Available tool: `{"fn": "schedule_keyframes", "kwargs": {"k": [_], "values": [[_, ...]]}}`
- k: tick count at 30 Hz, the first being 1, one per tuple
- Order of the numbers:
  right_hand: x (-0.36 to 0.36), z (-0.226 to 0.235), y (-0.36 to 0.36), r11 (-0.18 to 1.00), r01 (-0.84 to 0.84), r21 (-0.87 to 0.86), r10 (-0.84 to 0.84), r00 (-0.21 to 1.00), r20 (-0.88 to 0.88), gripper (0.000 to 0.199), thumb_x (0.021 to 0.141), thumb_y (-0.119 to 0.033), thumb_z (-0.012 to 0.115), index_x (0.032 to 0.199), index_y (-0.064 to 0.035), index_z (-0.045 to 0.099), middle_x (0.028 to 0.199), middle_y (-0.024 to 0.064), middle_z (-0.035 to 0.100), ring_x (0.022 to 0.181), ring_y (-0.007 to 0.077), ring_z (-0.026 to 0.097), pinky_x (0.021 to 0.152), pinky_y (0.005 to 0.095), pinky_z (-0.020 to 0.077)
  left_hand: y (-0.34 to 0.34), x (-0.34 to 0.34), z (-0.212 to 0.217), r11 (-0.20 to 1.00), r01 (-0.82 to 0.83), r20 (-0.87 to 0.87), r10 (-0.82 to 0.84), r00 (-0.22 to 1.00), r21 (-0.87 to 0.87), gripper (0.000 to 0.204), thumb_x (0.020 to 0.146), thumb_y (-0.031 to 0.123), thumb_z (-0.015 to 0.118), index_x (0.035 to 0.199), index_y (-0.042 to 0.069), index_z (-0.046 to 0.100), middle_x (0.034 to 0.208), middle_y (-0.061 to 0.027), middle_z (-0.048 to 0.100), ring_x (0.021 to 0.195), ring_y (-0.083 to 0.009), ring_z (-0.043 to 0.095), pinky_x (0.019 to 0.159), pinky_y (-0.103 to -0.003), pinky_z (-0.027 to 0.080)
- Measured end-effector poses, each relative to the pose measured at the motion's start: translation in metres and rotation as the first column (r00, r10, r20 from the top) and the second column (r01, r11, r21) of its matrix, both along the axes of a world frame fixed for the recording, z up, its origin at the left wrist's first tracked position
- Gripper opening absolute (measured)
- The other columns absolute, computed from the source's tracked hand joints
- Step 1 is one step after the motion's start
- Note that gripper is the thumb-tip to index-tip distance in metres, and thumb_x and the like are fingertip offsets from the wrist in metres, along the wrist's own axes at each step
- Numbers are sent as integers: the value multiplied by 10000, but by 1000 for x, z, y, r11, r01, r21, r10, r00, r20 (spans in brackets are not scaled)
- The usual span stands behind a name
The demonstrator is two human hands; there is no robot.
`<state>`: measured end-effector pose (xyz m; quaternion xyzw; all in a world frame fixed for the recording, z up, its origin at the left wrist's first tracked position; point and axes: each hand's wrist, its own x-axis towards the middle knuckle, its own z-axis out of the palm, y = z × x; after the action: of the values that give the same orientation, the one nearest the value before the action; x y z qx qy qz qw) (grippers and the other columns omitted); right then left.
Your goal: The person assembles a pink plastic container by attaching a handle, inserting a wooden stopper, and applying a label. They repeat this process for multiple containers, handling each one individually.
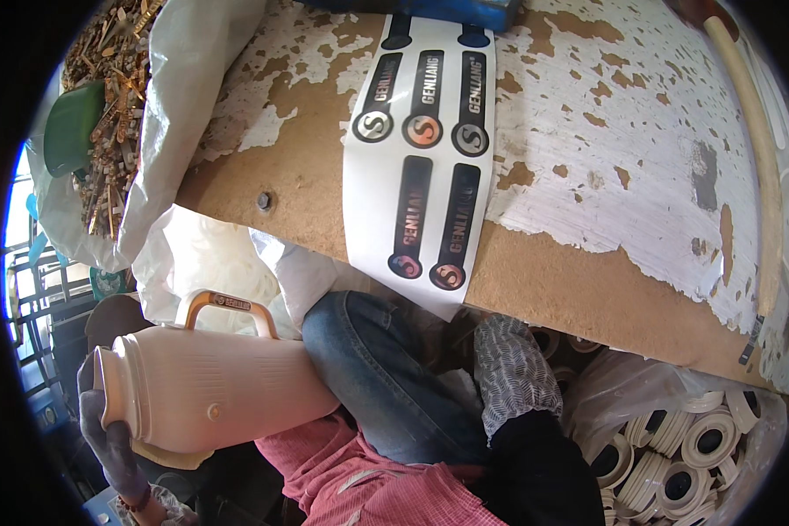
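Note:
A pale pink plastic thermos jug casing [254,386] lies on its side across my lap, its open mouth facing left and its handle [228,304] on top. A dark sticker sits on the handle. My left hand [114,438], in a grey glove, is closed around the rim at the mouth. My right arm, in a patterned sleeve cover [515,368], reaches below the table's near edge, where the hand is hidden. A white sheet of black stickers [421,206] lies on the table and hangs over that edge.
The tabletop [587,254] has peeling white paint. Round white plastic parts [682,486] fill a clear bag at the lower right. On the left stands a white sack [188,79] of small brown pieces with a green scoop [74,130]. A wooden stick [758,167] lies far right.

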<state>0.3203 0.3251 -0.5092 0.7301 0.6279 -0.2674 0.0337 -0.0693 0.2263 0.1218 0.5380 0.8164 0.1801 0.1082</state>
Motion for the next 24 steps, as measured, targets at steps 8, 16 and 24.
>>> {"fn": "schedule_keyframes", "kwargs": {"k": [8,16,24], "values": [[-11,4,24,992,-43,-119,38,998,-51,268,841,-190,584,1066,-90,691,1103,157,663,1079,335,598,905,505,419,-14,10,7,1000,-28,-30,27,999,-12,579,874,634,554,935,60,592,1358,-216,482,1226,-331,502,983,-474,438],[56,110,-45,988,-117,-97,96,975,-200,282,846,-199,572,1080,-99,694,1127,145,662,1103,339,586,941,524,397,-27,56,9,923,374,-132,-362,923,87,336,831,539,679,840,226,558,1445,-177,434,1388,-463,294,1096,-592,267],[90,275,-77,989,-105,-106,100,994,-51,297,851,-209,560,1095,-108,697,1150,133,660,1128,343,574,977,543,374,-91,75,5,740,529,-53,-561,826,416,398,501,61,748,816,211,557,1187,-129,541,1102,-414,546,866,-503,492]]}}
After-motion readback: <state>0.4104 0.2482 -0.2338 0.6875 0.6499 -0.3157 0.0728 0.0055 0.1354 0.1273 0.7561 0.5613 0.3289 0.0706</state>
